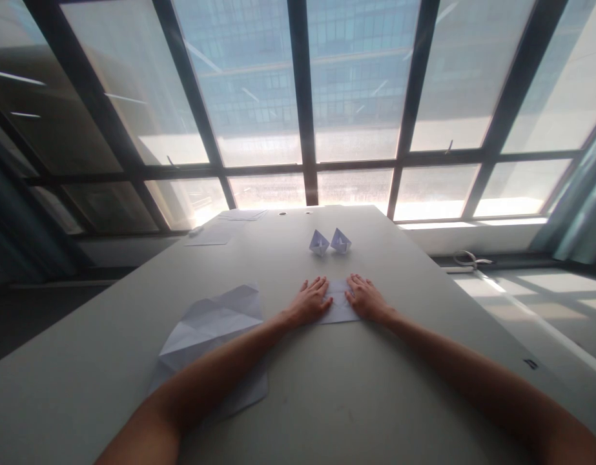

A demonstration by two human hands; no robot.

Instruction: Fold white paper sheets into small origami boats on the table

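Folded paper (pixel 337 309) is pinned under the flat, spread fingers of left hand (pixel 308 302) and right hand (pixel 367 300) — light, flimsy, probably slippery; best pinched at the edge beside the fingertips.

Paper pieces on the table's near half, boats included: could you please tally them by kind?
Paper boats: 2
Folded sheet under left hand and right hand: 1
Creased open sheet: 1
Total: 4

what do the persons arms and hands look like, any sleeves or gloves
The left hand and right hand are bare, no gloves; no ring, watch or bracelet can be made out. The left forearm and right forearm are bare too, no sleeve in view.
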